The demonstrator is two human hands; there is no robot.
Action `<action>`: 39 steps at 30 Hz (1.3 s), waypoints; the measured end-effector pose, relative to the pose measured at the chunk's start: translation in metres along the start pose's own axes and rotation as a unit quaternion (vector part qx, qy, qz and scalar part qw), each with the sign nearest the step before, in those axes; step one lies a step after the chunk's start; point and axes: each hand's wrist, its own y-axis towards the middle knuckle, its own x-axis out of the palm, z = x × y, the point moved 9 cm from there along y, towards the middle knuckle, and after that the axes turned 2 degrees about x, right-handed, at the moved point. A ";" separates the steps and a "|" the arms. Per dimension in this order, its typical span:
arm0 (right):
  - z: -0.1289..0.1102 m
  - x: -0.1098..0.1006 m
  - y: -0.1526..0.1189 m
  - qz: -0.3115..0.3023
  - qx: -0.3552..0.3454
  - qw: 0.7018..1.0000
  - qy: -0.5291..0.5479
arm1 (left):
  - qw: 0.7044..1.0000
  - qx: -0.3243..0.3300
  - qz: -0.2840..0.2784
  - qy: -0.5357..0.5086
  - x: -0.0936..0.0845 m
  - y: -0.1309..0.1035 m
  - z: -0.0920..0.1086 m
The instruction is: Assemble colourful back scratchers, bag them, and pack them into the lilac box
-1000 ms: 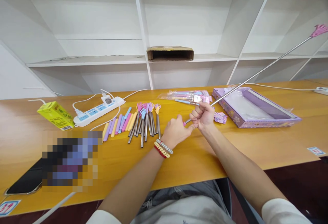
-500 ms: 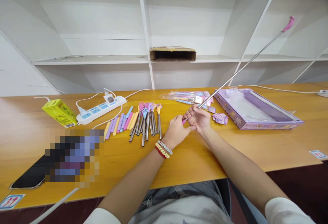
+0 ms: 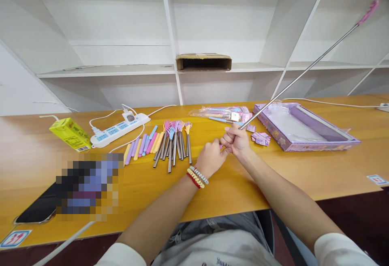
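Both my hands meet over the table on one extended telescopic back scratcher (image 3: 304, 73). My left hand (image 3: 210, 159) is closed around its pink handle, which is mostly hidden by the fingers. My right hand (image 3: 238, 141) wraps the lower end of the metal rod, touching the left. The rod slants up to the right and ends in a pink claw (image 3: 368, 13) in front of the shelves. Left of my hands lie several collapsed back scratchers (image 3: 174, 146) with coloured claws. Beside them is a row of loose pastel handles (image 3: 142, 144).
Behind my hands are plastic-wrapped packs (image 3: 223, 113) and a small purple packet (image 3: 260, 138). An open purple box (image 3: 322, 147) stands at the right. Leftward are a power strip (image 3: 121, 130), a yellow drink carton (image 3: 69, 134) and a phone (image 3: 38, 207). A cardboard box (image 3: 203, 57) sits on the shelf.
The scratcher's claw has swung up and farther right. My hands have come closer together, the right fingers now curled more tightly around the rod.
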 end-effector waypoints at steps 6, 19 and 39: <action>-0.008 -0.001 -0.001 0.025 -0.013 0.999 0.023 | 0.999 -0.035 -0.017 0.028 -0.005 0.001 -0.006; -0.028 -0.013 0.006 0.039 0.009 0.995 0.093 | 0.997 -0.044 -0.060 0.011 -0.017 -0.007 0.005; -0.097 -0.089 0.017 0.146 -0.116 0.975 0.123 | 0.948 -0.169 -0.075 -0.259 -0.115 0.009 -0.133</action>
